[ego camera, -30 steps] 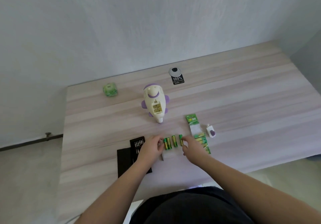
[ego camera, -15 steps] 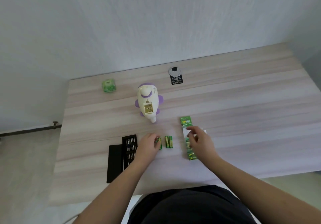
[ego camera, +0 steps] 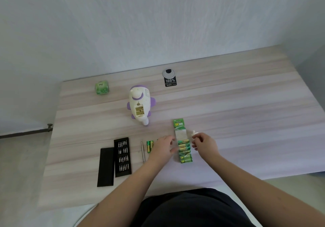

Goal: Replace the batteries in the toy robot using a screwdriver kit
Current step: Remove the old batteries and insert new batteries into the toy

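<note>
A white and purple toy robot [ego camera: 140, 106] lies on the wooden table [ego camera: 228, 103] with its battery compartment open toward me. In front of it sits a green battery pack [ego camera: 182, 144], partly opened. My right hand [ego camera: 204, 143] pinches a small white battery cover [ego camera: 194, 133] just right of the pack. My left hand [ego camera: 162, 147] rests flat on the table left of the pack, fingers relaxed. Two loose green batteries [ego camera: 150, 145] lie by its thumb side, with a thin silver screwdriver [ego camera: 142, 150] next to them.
A black screwdriver bit case [ego camera: 122, 157] lies open at the left with its lid [ego camera: 106, 167] beside it. A green cube [ego camera: 101, 87] sits at the far left of the table. A round grey cable grommet with a black sticker [ego camera: 169, 77] is at the back edge.
My right hand has left the loose batteries, moved right past the pack and picked up the small white cover. My left hand has slid right, off the loose batteries.
</note>
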Available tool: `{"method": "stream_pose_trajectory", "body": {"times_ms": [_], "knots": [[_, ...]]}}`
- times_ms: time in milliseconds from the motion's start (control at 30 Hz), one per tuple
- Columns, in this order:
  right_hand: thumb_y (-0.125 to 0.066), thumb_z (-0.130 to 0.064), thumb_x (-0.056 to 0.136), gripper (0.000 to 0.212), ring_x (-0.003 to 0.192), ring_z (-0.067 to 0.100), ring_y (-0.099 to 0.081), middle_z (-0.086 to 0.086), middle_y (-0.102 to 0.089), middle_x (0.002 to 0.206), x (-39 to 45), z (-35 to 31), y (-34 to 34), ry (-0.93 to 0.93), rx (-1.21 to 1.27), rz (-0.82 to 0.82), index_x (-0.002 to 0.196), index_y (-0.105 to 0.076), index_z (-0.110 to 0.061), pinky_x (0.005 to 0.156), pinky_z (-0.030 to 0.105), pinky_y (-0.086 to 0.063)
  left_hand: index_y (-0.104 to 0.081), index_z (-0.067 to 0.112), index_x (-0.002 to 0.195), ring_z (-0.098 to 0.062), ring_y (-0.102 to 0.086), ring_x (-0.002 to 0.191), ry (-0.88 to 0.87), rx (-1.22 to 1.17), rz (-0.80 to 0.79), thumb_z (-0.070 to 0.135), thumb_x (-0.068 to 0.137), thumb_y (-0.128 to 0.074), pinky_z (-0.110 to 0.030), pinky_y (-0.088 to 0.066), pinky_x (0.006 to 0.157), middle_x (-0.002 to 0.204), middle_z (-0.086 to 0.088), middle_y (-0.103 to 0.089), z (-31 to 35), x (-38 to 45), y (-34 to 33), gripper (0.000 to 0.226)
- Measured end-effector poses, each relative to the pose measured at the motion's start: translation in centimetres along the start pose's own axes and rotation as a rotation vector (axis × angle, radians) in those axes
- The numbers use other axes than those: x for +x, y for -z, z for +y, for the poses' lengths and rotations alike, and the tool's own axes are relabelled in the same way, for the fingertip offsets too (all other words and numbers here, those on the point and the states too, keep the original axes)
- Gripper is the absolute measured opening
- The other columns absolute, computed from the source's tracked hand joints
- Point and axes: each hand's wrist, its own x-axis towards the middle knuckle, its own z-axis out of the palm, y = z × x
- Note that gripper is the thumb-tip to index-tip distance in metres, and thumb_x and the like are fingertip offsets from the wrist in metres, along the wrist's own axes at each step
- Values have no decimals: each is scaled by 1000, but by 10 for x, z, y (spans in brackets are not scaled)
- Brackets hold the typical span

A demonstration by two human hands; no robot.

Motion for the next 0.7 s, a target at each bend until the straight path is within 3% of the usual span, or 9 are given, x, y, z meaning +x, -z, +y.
{"method": "stream_pose_trajectory", "body": {"times_ms": [133,233,333,500,700], "knots": [[-45,-14,95,20,79,14,-66,-2,-70,84,4,1,3,41,-42,-15,96,-64,-21,80,34,-55,-56,17,113,-17,-53,102,33,42,-35,44,79,-73,-33,-43,83,111,3,-60,12,7,-8,47],[-47,-14,94,19,85,18,-65,-2,-70,89,10,-1,8,81,-100,-24,95,-62,-25,76,30,-52,-54,18,111,-18,-51,103,35,55,-12,40,77,-76,-30,-40,82,111,1,-58,19,12,-12,47],[-47,-16,95,22,84,17,-61,0,-69,99,12,-2,12,198,-308,-41,105,-66,-20,69,24,-43,-53,17,111,-19,-50,105,47,54,-7,36,76,-78,-31,-40,86,113,0,-57,19,14,-15,47],[-43,-18,100,29,103,24,-59,4,-59,118,16,-1,1,340,-682,-142,123,-60,-21,82,32,-46,-53,17,113,-19,-51,108,71,77,-19,32,77,-78,-31,-39,87,116,0,-58,14,13,-16,47],[-51,-19,96,25,109,22,-53,2,-54,119,20,-5,-11,338,-711,-208,118,-60,-21,84,34,-47,-53,17,115,-19,-52,109,81,90,-42,31,77,-78,-31,-40,88,118,0,-60,15,13,-16,47]]}}
